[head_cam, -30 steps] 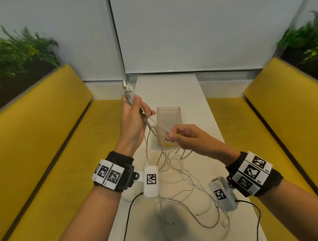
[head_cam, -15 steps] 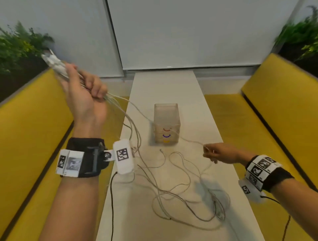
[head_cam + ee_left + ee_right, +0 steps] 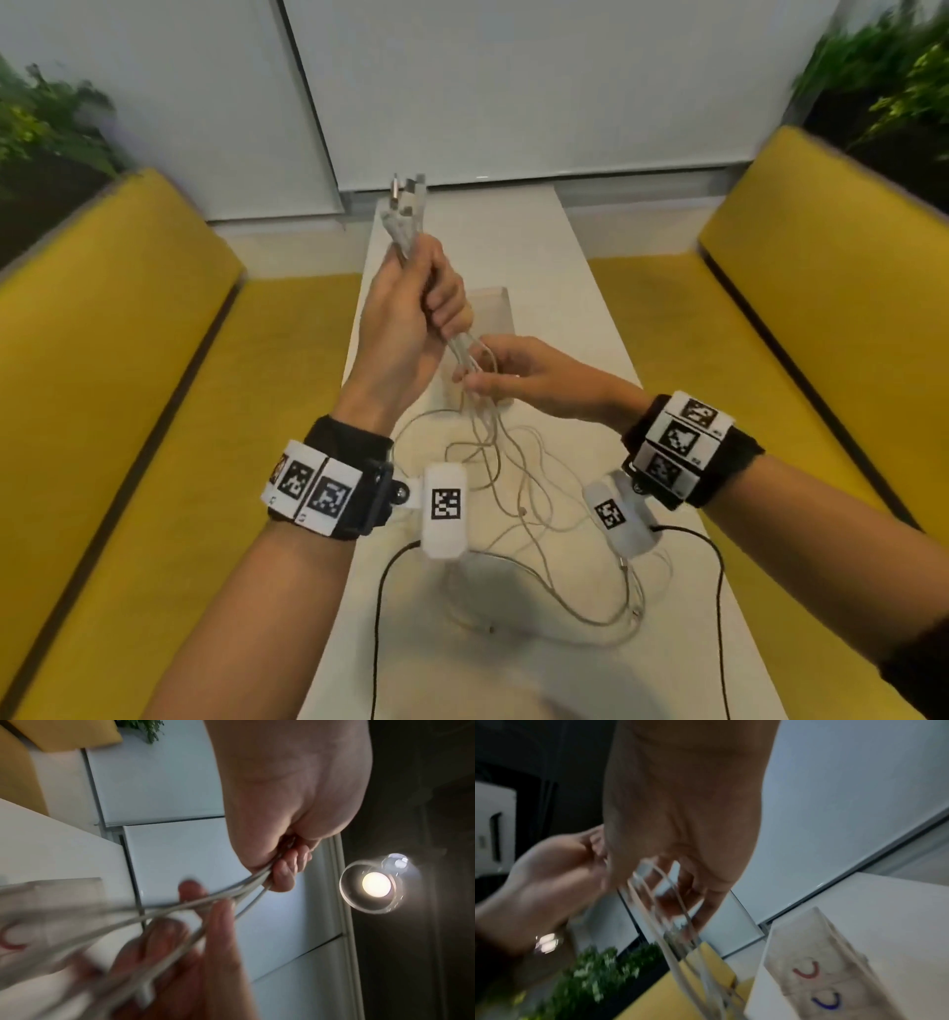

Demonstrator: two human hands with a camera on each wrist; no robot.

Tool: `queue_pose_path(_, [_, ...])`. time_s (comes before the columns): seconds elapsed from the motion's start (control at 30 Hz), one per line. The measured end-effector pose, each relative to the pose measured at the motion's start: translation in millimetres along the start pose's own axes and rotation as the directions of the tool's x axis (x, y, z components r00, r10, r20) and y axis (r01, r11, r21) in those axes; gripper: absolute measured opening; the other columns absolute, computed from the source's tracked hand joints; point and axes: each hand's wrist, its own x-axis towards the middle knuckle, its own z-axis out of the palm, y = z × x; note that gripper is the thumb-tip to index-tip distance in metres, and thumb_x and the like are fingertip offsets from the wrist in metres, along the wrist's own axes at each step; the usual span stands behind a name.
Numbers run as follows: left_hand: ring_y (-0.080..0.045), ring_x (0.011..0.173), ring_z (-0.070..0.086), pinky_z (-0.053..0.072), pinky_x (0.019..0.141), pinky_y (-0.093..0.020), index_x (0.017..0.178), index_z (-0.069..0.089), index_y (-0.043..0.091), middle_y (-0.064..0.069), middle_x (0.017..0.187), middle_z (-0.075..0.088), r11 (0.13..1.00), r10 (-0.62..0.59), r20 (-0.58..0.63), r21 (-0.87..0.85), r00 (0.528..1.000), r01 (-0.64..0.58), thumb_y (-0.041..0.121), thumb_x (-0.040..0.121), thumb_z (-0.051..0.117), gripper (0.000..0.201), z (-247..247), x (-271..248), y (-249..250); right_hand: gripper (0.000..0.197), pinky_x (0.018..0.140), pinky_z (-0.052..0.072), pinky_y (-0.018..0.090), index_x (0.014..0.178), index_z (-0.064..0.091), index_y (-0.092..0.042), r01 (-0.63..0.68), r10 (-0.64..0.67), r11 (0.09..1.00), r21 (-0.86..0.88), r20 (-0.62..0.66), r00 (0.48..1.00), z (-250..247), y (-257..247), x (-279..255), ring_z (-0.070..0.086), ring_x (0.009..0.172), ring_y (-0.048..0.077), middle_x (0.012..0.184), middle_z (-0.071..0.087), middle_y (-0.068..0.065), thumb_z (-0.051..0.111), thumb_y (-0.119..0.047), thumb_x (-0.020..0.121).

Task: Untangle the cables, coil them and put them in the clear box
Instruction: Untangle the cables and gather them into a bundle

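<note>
Several thin white cables [image 3: 518, 488] lie tangled on the white table [image 3: 580, 318]. My left hand [image 3: 431, 308] is raised over the table and grips a bundle of their ends, with the plugs [image 3: 405, 200] sticking up out of the fist. Just under it my right hand [image 3: 477, 377] pinches the strands that hang down. In the left wrist view the cables [image 3: 195, 906] run from the left fist [image 3: 280, 874] through the right fingers [image 3: 218, 933]. The clear box [image 3: 495, 308] stands behind both hands, mostly hidden; the right wrist view shows this box [image 3: 818, 963] with red and blue marks.
Yellow benches [image 3: 128, 360] flank the narrow table on both sides, the right bench [image 3: 821, 308] close by. A white wall is at the far end, with plants [image 3: 46, 128] in the corners. Black wrist-camera leads [image 3: 380, 616] trail over the near table.
Half a second ago my left hand was swung out high to the left and my right hand pulled a strand rightward. Both hands have come back together over the table centre.
</note>
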Motion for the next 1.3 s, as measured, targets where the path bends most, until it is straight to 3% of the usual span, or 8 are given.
queue_pose_path(0.2, [-0.011,0.051,0.018,0.023,0.044,-0.022,0.088,0.04,0.015,0.003,0.06,0.025,0.959,0.282,-0.082,-0.01,0.956,-0.283,0.03,0.11,0.027,0.03,-9,-5,69,0.023,0.083,0.042,0.009,0.108,0.066,-0.003,-0.146,0.16,0.959,-0.243,0.04,0.986,4,31,-21,0.049,0.098,-0.01,0.108,0.049,-0.017,0.067,-0.019,0.092])
queue_pose_path(0.3, [-0.011,0.052,0.021,0.025,0.048,-0.024,0.086,0.04,0.016,0.004,0.06,0.027,0.959,0.281,-0.05,-0.031,0.958,-0.283,0.031,0.11,0.026,0.032,-2,-6,72,0.083,0.112,0.031,0.023,0.147,0.038,-0.024,-0.213,0.212,0.966,-0.149,-0.028,0.977,-1,25,-21,0.034,0.135,0.006,0.147,0.034,-0.009,0.078,-0.036,0.075])
queue_pose_path(0.4, [-0.012,0.055,0.025,0.025,0.053,-0.027,0.089,0.041,0.015,0.003,0.061,0.031,0.985,0.163,0.01,0.048,0.987,-0.163,0.033,0.108,0.028,0.03,13,-9,44,0.105,0.118,0.025,0.033,0.154,0.019,-0.024,0.067,-0.059,0.996,0.054,-0.143,0.988,8,-17,-1,0.023,0.148,0.011,0.16,0.024,0.0,0.08,-0.035,0.07])
queue_pose_path(0.53, [-0.013,0.056,0.023,0.022,0.055,-0.03,0.09,0.041,0.015,0.001,0.064,0.029,0.995,0.075,0.124,0.054,0.989,-0.082,0.032,0.108,0.029,0.028,28,-14,27,0.049,0.098,0.05,0.048,0.12,0.056,-0.005,0.175,-0.162,0.967,0.184,-0.081,0.983,25,-54,14,0.065,0.103,0.036,0.113,0.064,0.025,0.078,-0.018,0.079])
queue_pose_path(0.63, [-0.013,0.054,0.021,0.024,0.052,-0.027,0.087,0.036,0.015,0.004,0.06,0.029,0.981,0.174,0.181,0.058,0.968,-0.187,0.03,0.109,0.021,0.03,22,-13,50,0.022,0.059,0.054,0.037,0.073,0.055,-0.009,0.082,-0.076,0.98,0.181,-0.039,0.996,24,-38,7,0.048,0.047,0.024,0.057,0.049,0.012,0.071,-0.016,0.088])
queue_pose_path(0.8, [-0.013,0.052,0.019,0.024,0.05,-0.028,0.087,0.035,0.013,0.004,0.059,0.025,0.932,0.357,0.138,0.01,0.924,-0.362,0.027,0.111,0.016,0.034,7,-6,91,0.042,0.049,0.037,0.028,0.065,0.046,-0.001,-0.108,0.125,0.981,0.158,-0.102,0.987,8,16,-10,0.039,0.045,0.013,0.052,0.036,-0.003,0.068,-0.027,0.091])
queue_pose_path(1.07, [-0.013,0.051,0.019,0.024,0.051,-0.029,0.084,0.034,0.011,0.002,0.058,0.023,0.882,0.471,0.088,-0.058,0.878,-0.467,0.024,0.111,0.018,0.034,1,1,105,0.042,0.074,0.048,0.022,0.058,0.063,-0.007,-0.203,0.201,0.979,-0.03,-0.073,0.977,-19,31,-20,0.066,0.07,0.025,0.056,0.063,0.002,0.061,-0.026,0.095])
queue_pose_path(1.3, [-0.013,0.05,0.019,0.024,0.051,-0.029,0.084,0.032,0.012,0.004,0.058,0.022,0.872,0.479,0.136,0.036,0.867,-0.488,0.023,0.111,0.016,0.034,0,-2,112,0.044,0.048,0.032,0.029,0.064,0.039,-0.021,-0.066,0.097,0.99,0.123,-0.273,0.957,-48,-16,-4,0.032,0.046,0.012,0.055,0.037,-0.007,0.039,-0.041,0.103])
